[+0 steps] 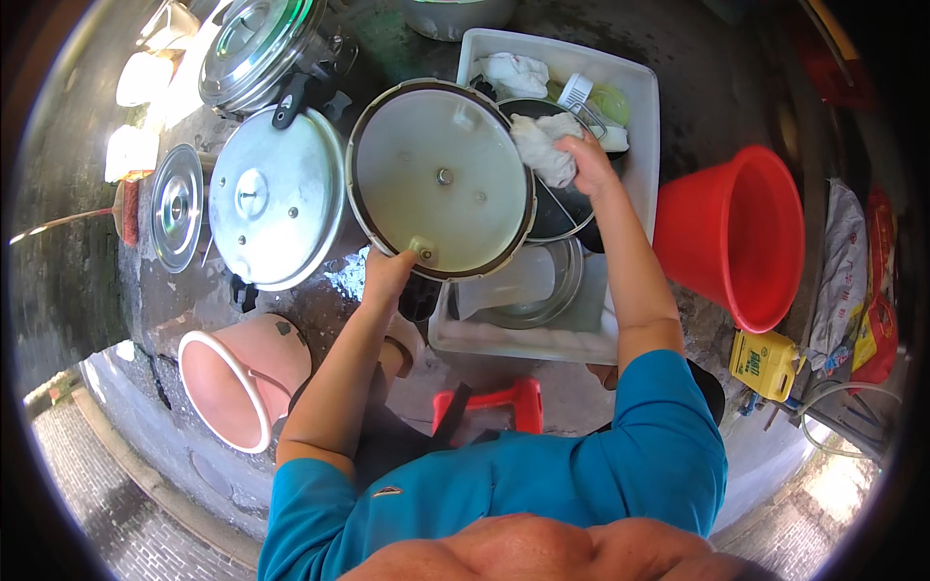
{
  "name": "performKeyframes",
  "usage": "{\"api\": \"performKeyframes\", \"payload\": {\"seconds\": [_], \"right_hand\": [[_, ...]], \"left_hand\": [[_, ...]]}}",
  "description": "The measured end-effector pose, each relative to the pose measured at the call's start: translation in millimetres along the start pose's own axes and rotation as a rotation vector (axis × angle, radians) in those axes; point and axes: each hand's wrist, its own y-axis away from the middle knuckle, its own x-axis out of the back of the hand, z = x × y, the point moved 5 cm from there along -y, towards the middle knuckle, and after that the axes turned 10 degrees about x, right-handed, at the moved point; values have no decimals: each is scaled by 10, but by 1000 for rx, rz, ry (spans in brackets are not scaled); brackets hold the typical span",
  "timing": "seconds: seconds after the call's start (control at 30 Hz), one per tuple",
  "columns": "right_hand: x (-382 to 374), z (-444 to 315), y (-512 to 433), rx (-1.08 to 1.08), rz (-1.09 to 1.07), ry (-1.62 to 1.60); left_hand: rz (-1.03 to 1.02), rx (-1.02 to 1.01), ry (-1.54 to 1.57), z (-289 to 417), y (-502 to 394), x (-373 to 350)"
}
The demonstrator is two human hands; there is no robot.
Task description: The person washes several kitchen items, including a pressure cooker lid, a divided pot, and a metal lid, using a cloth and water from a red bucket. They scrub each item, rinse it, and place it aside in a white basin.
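Observation:
My left hand [389, 276] grips the lower rim of a large pressure cooker lid [429, 145], its thumb over the edge. The lid's inner side faces up, showing a dark sealing ring and a central metal fitting. In my right hand [587, 160] is a bunched white cloth [546, 154], at the lid's right edge. Under both lies a white rectangular plastic tub [643, 203]. It holds a dark pan [563, 218], a round metal basin [574, 272], a translucent plastic container [519, 279] and another white cloth [514, 75].
Left of the tub stand a pressure cooker [265, 203] with its lid on, a metal pot [251, 51], a round metal lid [176, 208] and a pink bucket [254, 378]. To the right are a red bucket [690, 232] and a yellow jug [763, 365]. A red stool [529, 403] is near my legs.

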Motion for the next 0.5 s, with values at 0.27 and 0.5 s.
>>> {"api": "performKeyframes", "payload": {"seconds": [0.27, 0.5], "right_hand": [[-2000, 460, 471, 420, -837, 482], [-2180, 547, -506, 729, -424, 1057]], "left_hand": [[25, -165, 23, 171, 33, -83], [40, -154, -39, 64, 15, -12]]}}
